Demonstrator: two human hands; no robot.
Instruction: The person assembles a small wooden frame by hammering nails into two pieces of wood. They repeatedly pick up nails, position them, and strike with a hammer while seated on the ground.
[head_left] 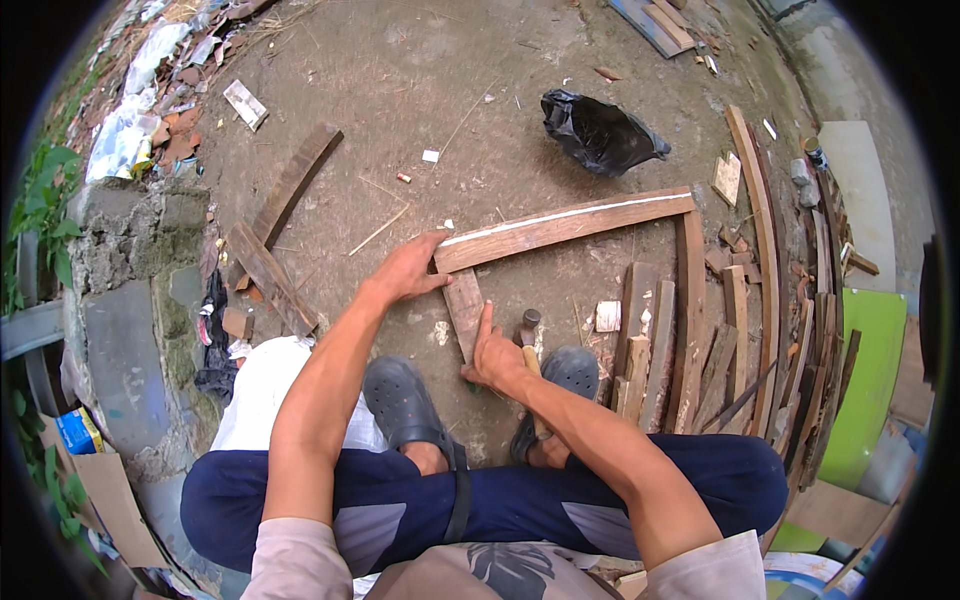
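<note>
OK so the long white-striped beam (pixel 570 226) stretches crosswise out front, its left end pinched in the left hand (pixel 408 270). A shorter board (pixel 463 312) meets that end, the right hand (pixel 497 355) gripping its near end, one finger stuck out. Hammer's (pixel 531 354) just beside.
</note>
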